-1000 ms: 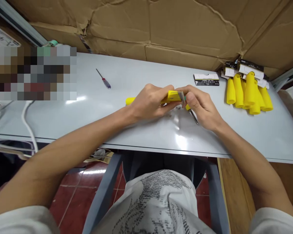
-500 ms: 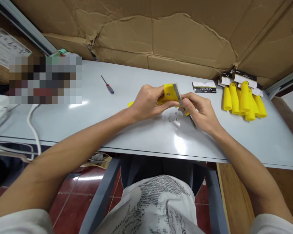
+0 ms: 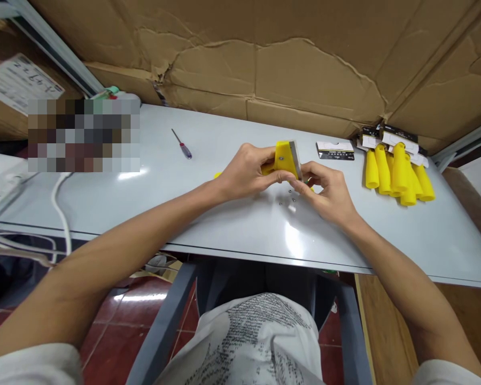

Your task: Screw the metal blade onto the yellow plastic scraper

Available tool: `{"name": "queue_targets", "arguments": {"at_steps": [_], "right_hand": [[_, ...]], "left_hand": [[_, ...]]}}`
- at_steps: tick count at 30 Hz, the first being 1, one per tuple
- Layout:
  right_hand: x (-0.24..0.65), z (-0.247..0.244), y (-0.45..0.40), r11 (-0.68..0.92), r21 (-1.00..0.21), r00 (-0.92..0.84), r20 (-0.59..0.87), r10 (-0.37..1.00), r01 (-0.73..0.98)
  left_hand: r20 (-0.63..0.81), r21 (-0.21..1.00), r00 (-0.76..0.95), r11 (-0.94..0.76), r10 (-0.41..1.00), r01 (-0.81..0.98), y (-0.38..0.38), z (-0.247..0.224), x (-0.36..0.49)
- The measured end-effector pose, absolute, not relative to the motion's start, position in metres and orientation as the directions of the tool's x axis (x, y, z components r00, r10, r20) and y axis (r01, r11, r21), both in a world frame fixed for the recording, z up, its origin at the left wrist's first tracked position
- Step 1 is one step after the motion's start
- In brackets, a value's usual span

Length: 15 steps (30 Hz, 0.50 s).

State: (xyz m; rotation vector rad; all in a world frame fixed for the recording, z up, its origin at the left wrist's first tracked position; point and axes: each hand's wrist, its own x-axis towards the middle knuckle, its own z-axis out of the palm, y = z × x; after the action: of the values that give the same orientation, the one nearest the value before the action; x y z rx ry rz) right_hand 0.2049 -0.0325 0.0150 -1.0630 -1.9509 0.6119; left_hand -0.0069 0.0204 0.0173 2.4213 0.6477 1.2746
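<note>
Left hand [image 3: 246,174] clamps the smooth yellow plastic scraper [image 3: 284,156]; right hand [image 3: 327,190] pinches its thin metal blade, apparently, fingertips partly hidden.

Yellow bladed scraper [image 3: 285,157], tilted, off-table

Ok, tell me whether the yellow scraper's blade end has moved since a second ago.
Yes. The yellow scraper in the left hand has tipped upward: its blade end now stands clearly above the table, level with the black-and-white card, rather than lying low.
</note>
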Motion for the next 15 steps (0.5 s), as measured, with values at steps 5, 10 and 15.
{"name": "queue_targets", "arguments": {"at_steps": [5,10,15], "right_hand": [[0.208,0.011,-0.029,0.506,-0.429,-0.399,0.318,0.860,0.749],[0.209,0.003,-0.026,0.521,-0.302,-0.462,0.246,0.852,0.799],[0.209,0.001,-0.027,0.555,-0.238,-0.512,0.221,0.830,0.797]], "left_hand": [[0.677,0.532,0.425,-0.799,0.601,0.282,0.022,0.017,-0.006],[0.619,0.617,0.412,-0.739,0.669,0.272,0.019,0.022,-0.007],[0.536,0.735,0.396,-0.643,0.745,0.216,0.020,0.031,-0.011]]}}
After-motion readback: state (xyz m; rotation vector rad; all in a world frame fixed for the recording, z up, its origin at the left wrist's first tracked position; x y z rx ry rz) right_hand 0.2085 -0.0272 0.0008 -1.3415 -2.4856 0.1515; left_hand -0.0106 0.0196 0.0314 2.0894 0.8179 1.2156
